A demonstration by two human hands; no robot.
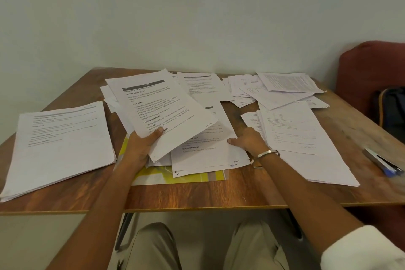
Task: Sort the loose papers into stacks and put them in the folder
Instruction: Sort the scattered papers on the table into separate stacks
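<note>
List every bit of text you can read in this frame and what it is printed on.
"INITIAL SCENE SETUP", "TASK GOAL", "TASK DESCRIPTION": headings on the sheet held in the left hand.
"REQUIRED PROPS": heading on the sheet under the right hand.
Body text on both, and all print on the other stacks: too small or blurred.

**Wooden table against a pale wall**

The table (219, 193) is the landmark: a brown wood-grain top with a lighter front edge, pushed up to the wall (197, 17) behind it. That wall is plain and pale with a greenish tint, evenly and softly lit. Under the table's front edge, dark metal legs (125, 230) slant down to a light floor (43, 241). To the right of the table, at its far corner, stands a red-brown upholstered seat (370, 68), and on it a dark bag (390, 107) with orange trim.
</note>
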